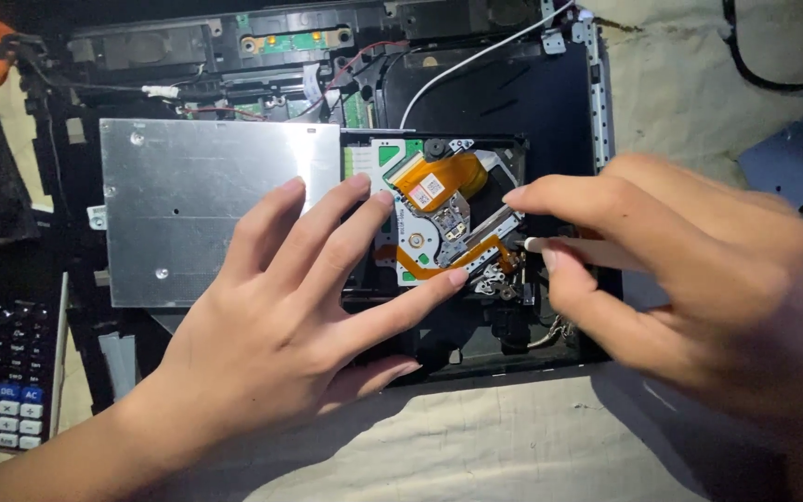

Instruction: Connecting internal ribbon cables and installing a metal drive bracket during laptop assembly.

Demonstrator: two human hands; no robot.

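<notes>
calculator (2, 372) at far left edge, black laptop chassis (569, 102) opened up next to it. silver optical drive (216, 209) sits in the chassis, cover half off, orange flex ribbon (439, 177) and pickup mechanism (453, 228) exposed. left hand (271, 325) lies flat, fingers spread, nothing gripped, fingertips pressing the drive edge and mechanism. right hand (690, 260) pinches a thin pale tool (587, 251), tip at the mechanism. likely light, stiff casing, fragile ribbon: hold by the metal shell edges. surface is wrinkled beige cloth (476, 437), dim room, blue plate (801, 167) at right
</notes>
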